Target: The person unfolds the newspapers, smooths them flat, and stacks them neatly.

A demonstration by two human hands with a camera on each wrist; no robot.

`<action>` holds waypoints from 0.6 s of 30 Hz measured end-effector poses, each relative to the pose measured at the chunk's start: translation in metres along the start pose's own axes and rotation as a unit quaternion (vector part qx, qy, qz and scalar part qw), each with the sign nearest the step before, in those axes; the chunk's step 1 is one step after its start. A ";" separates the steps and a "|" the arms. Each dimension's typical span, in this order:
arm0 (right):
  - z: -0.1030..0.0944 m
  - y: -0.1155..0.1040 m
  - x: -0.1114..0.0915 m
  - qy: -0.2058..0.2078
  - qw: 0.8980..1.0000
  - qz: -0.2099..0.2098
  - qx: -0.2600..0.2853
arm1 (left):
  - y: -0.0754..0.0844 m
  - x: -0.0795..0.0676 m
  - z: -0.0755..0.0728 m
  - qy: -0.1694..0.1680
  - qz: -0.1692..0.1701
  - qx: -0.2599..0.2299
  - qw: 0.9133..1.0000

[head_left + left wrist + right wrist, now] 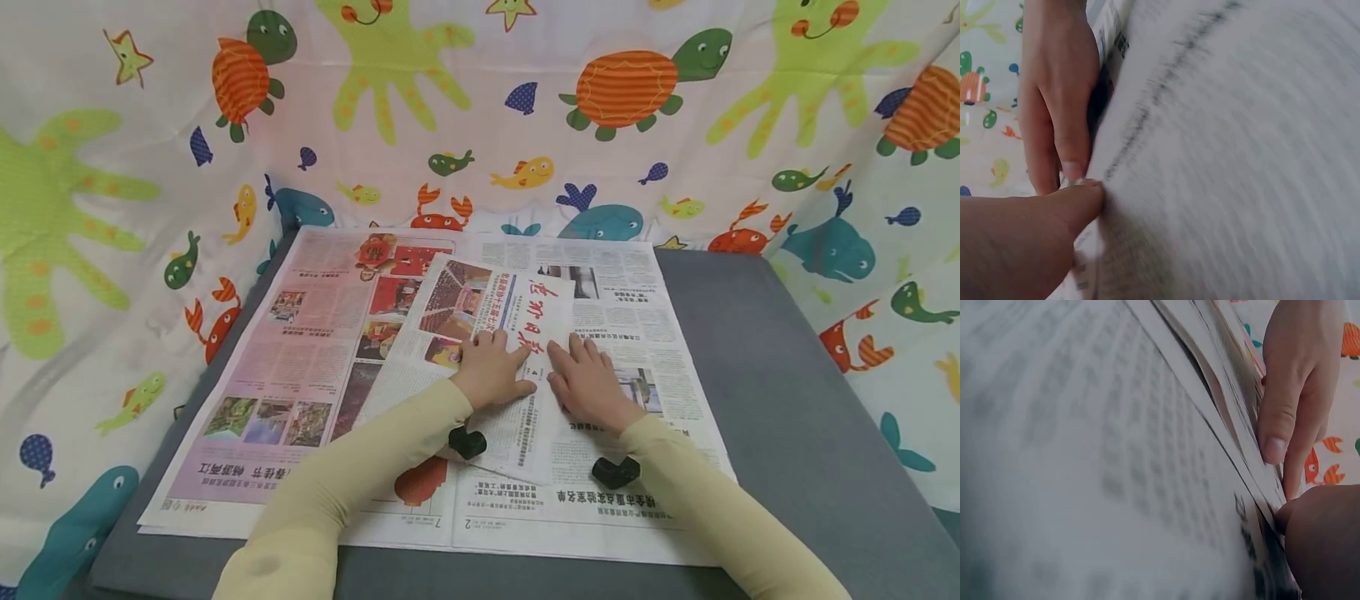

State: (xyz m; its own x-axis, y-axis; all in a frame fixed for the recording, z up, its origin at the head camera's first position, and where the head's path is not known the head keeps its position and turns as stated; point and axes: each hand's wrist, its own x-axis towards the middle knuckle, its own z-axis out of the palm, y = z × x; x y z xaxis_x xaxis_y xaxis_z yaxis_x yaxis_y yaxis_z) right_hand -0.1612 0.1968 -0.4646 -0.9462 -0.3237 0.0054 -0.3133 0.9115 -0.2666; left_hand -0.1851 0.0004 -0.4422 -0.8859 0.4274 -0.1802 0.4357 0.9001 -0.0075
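A folded newspaper [517, 425] with a red title and a photo lies aslant on a larger spread newspaper [315, 358]. My left hand [491, 371] rests on the folded paper with its fingers apart, thumb toward the right. Just right of it, my right hand [588, 383] lies palm down across the folded paper's right edge, its fingers extended. The hands are apart. Close, blurred newsprint fills much of the left wrist view, where fingertips [1088, 190] touch the paper's edge. Stacked paper edges show in the right wrist view beside a thumb [1275, 447].
The spread newspaper covers much of a grey table [787, 400], whose surface shows at the right and front. A white curtain [480, 125] printed with sea animals hangs behind and at both sides. A small black device [617, 472] sits under each wrist.
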 end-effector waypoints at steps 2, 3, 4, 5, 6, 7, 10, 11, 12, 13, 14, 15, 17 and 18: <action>0.001 0.006 -0.002 0.004 1.000 0.005 0.002 | 0.003 0.006 0.000 0.010 -0.015 0.001 1.000; 0.001 0.010 -0.003 0.005 1.000 0.009 0.003 | 0.005 0.008 0.000 0.014 -0.024 -0.004 1.000; 0.001 0.013 -0.004 0.005 1.000 0.013 0.002 | 0.006 0.011 0.000 0.019 -0.033 -0.006 0.999; 0.001 0.016 -0.005 0.004 1.000 0.016 0.003 | 0.007 0.013 0.001 0.022 -0.041 -0.008 0.999; 0.001 0.019 -0.006 0.003 1.000 0.019 0.002 | 0.008 0.016 0.002 0.026 -0.050 -0.009 0.998; 0.001 0.022 -0.007 0.002 1.000 0.020 0.000 | 0.008 0.019 0.003 0.029 -0.058 -0.011 0.998; 0.000 0.027 -0.009 0.002 1.000 0.016 -0.008 | 0.010 0.025 0.004 0.036 -0.077 -0.006 0.996; -0.001 0.029 -0.010 0.004 1.000 0.013 -0.010 | 0.010 0.027 0.005 0.039 -0.081 -0.007 0.996; -0.001 0.030 -0.010 0.006 1.000 0.010 -0.013 | 0.010 0.029 0.005 0.041 -0.084 -0.007 0.996; -0.001 0.031 -0.010 0.008 1.000 0.008 -0.016 | 0.011 0.030 0.005 0.043 -0.086 -0.008 0.995; -0.001 0.032 -0.010 0.009 1.000 0.007 -0.017 | 0.011 0.031 0.005 0.045 -0.087 -0.009 0.995; 0.000 0.033 -0.010 0.010 1.000 0.006 -0.019 | 0.012 0.031 0.005 0.046 -0.088 -0.011 0.995; 0.000 0.035 -0.010 0.010 1.000 0.005 -0.021 | 0.013 0.031 0.006 0.043 -0.086 -0.015 0.995; 0.001 0.035 -0.011 0.010 1.000 0.006 -0.021 | 0.014 0.030 0.007 0.039 -0.085 -0.016 0.995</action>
State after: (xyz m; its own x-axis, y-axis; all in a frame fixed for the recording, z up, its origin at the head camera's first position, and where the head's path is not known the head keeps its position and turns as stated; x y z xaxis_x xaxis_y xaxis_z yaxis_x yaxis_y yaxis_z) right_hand -0.1618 0.2324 -0.4752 -0.9511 -0.3082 0.0218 -0.3051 0.9253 -0.2252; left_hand -0.2047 0.0258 -0.4544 -0.9566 0.2730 -0.1021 0.2744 0.9616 0.0010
